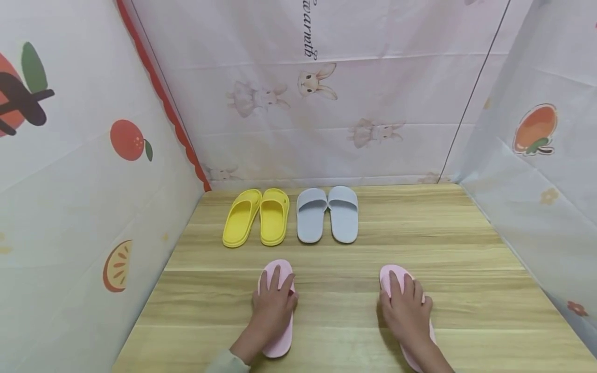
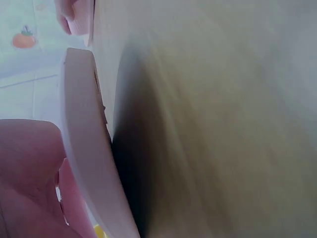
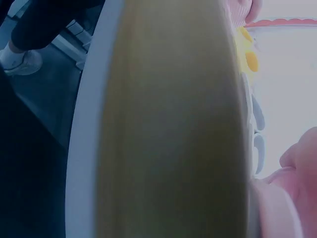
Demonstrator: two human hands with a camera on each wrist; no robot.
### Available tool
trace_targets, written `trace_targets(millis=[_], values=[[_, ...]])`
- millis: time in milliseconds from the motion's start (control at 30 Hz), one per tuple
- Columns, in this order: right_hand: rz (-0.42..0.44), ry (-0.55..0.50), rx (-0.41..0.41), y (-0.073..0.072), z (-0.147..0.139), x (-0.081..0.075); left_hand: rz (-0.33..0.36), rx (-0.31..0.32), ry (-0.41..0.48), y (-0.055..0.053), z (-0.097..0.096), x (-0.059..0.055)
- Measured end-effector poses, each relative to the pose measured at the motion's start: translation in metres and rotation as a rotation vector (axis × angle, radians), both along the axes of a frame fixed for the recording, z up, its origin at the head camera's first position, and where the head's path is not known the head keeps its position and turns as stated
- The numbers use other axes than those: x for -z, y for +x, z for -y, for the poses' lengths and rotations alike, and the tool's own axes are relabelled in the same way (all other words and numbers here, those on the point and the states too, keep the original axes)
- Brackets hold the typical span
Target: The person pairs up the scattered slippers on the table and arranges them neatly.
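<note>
At the left of the table, farther from me, lies the yellow pair. Nearer, my left hand grips the left pink slipper, its long axis pointing almost straight away from me. Then comes the grey pair, beyond and between my hands, closer to the left. Rightmost, my right hand grips the right pink slipper, well apart, its far end leaning leftward.

The bench is viewed from above, forward and down, by the head camera, with the left hand and right hand taken in. From each wrist, the bench is seen at very close range, turned on its side, with the opposite hand caught beyond. The yellow slippers and grey slippers are shared by the head and right wrist views.
</note>
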State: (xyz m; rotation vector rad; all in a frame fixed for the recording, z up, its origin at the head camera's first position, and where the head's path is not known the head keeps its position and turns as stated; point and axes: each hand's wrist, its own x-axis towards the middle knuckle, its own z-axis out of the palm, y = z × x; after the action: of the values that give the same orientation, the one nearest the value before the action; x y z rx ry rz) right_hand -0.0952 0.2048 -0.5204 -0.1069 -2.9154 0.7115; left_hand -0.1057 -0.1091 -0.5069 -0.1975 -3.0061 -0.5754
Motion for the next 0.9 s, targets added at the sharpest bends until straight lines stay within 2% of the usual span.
trace_targets(millis=[200,500,667,900], values=[[0.038,-0.022,0.046,-0.002,0.011,0.000,0.023,0.027,0.004,-0.002,-0.014,0.001],[0.068,-0.019,0.039,-0.007,0.029,0.000,0.031,0.068,-0.004,-0.004,-0.033,0.001],[0.042,-0.028,0.040,-0.008,0.039,0.001,0.039,0.091,0.012,-0.003,-0.042,-0.002],[-0.001,-0.027,0.040,-0.009,0.050,-0.001,0.048,0.120,-0.017,-0.002,-0.053,-0.001]])
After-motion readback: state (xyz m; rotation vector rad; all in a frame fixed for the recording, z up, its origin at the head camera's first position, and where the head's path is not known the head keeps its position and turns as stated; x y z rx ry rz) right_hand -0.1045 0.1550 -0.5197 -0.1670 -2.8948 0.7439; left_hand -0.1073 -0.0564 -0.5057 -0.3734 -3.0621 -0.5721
